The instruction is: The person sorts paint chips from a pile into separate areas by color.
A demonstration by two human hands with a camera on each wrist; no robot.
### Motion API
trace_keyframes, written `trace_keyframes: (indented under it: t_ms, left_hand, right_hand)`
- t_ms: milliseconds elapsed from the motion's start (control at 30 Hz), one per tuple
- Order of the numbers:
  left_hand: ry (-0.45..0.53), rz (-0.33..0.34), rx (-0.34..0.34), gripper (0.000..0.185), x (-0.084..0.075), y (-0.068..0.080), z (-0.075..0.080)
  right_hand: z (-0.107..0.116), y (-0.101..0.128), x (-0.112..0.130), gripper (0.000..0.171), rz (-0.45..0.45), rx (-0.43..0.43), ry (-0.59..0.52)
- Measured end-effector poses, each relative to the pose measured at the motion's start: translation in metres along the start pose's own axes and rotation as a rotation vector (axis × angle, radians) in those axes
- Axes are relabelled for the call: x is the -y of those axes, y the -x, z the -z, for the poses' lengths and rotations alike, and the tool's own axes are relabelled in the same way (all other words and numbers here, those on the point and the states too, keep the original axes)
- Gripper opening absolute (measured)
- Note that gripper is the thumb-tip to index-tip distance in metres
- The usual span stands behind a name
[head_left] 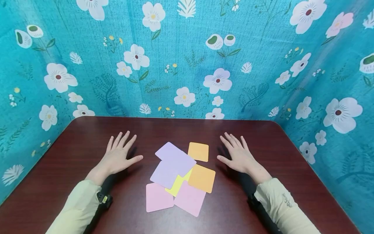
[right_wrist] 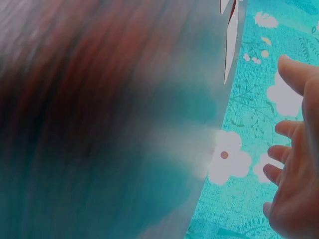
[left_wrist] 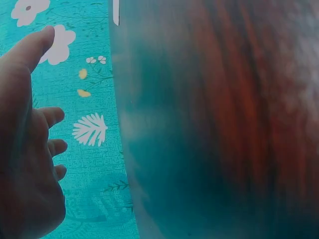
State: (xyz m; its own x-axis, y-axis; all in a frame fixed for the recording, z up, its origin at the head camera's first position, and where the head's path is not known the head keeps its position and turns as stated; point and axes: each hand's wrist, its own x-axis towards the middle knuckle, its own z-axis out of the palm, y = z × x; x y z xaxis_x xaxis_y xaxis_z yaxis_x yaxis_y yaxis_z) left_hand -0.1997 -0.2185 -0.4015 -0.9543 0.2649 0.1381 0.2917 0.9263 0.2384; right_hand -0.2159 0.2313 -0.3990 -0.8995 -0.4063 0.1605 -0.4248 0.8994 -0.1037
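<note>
Between the hands, several flat square pieces that look like coloured paper notes overlap in a loose cluster. Two purple notes [head_left: 175,162] lie at its upper left. One orange note [head_left: 198,151] is at the top right and another orange note [head_left: 202,178] lower down. A yellow note [head_left: 176,186] shows partly, its edges covered by neighbours. Pink notes [head_left: 159,197] lie along the near side. My left hand [head_left: 118,157] is left of the cluster, palm down, fingers spread, holding nothing. To the right, my right hand [head_left: 238,156] mirrors it, fingers straight, also holding nothing.
The notes lie on a dark reddish-brown table [head_left: 87,139] with rounded far corners. Behind it and along both sides hangs a blue flowered cloth [head_left: 175,74]. Dark straps with a small device [head_left: 104,199] sit at the wrists, by pale sleeves [head_left: 77,204].
</note>
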Motion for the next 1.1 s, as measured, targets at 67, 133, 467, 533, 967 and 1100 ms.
trace_keyframes:
  t_ms: [67,133,467,533,967,1100]
  left_hand:
    - [0.005,-0.005,0.002,0.090,-0.001,-0.001,-0.001]
    - [0.008,-0.006,0.006,0.089,-0.002,-0.002,-0.001]
    - [0.004,-0.032,0.024,0.089,-0.009,-0.003,-0.004]
    - [0.001,-0.042,0.025,0.089,-0.011,-0.003,-0.004]
    - [0.079,-0.107,0.090,0.091,-0.024,-0.001,-0.007]
    - [0.092,-0.108,0.101,0.092,-0.027,-0.001,-0.007]
  right_hand:
    - [0.001,-0.001,0.002,0.077,0.005,-0.002,-0.004]
    - [0.001,-0.002,0.004,0.077,0.012,0.003,-0.007]
    - [0.002,-0.007,0.020,0.076,0.053,0.012,0.006]
    - [0.001,-0.009,0.023,0.075,0.062,0.007,0.011]
    - [-0.002,-0.015,0.052,0.071,0.079,-0.004,-0.014]
    - [-0.002,-0.017,0.063,0.070,0.100,0.003,-0.018]
